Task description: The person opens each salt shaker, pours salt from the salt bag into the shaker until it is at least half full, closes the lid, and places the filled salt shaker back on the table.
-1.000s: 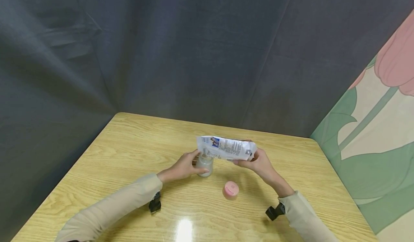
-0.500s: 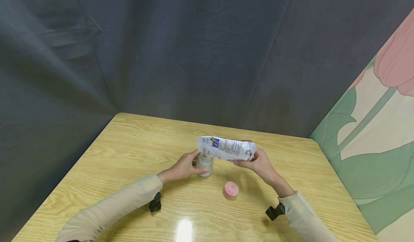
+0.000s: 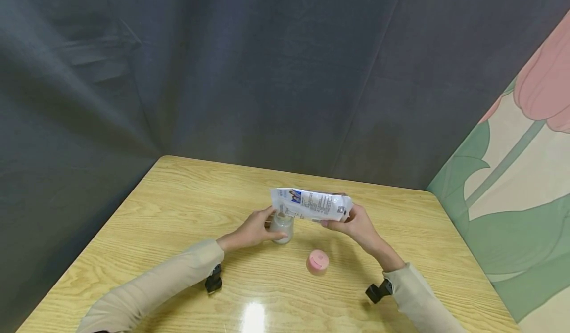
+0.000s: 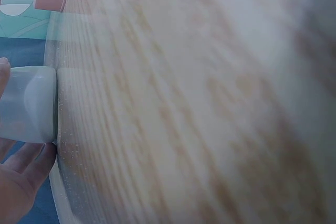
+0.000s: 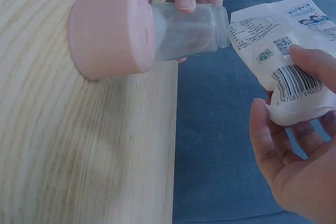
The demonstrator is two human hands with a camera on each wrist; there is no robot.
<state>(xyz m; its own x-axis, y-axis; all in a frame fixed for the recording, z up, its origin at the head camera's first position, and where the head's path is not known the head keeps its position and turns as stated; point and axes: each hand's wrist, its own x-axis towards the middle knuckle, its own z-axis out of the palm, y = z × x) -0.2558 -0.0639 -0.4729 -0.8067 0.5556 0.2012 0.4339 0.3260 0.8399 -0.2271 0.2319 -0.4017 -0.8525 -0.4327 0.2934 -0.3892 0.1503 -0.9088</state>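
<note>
Left hand [image 3: 251, 230] is wrapped around a small clear jar [image 3: 282, 227] standing upright on the tabletop [image 3: 178, 209], centre of the head frame; thumb and fingers curl round the glass, base flat on the wood. Right hand [image 3: 356, 222] pinches the closed end of a white printed pouch [image 3: 310, 204], held nearly level with its far corner right over the jar mouth, centre frame. The two hands are apart, the pouch bridging the gap between them. In the right wrist view the pouch [image 5: 283, 51] tip sits just beside the jar [image 5: 191, 27] opening; can't tell if anything is flowing or whether the corner is cut open. The jar holds some pale contents low down. A pink lid [image 3: 318, 261] rests on the tabletop just below and right of the jar, clear of both hands. Dark curtain [image 3: 249, 71] fills the upper frame, a flower-print panel [image 3: 521, 174] the right edge. To pour well, I'd judge: keep the jar pinned flat, centre the pouch corner over the mouth before lifting the back end, and raise it slowly. The mouth is narrow next to the pouch, so a fast tilt likely spills onto the wood. Keep the lid out of the spill path.
</note>
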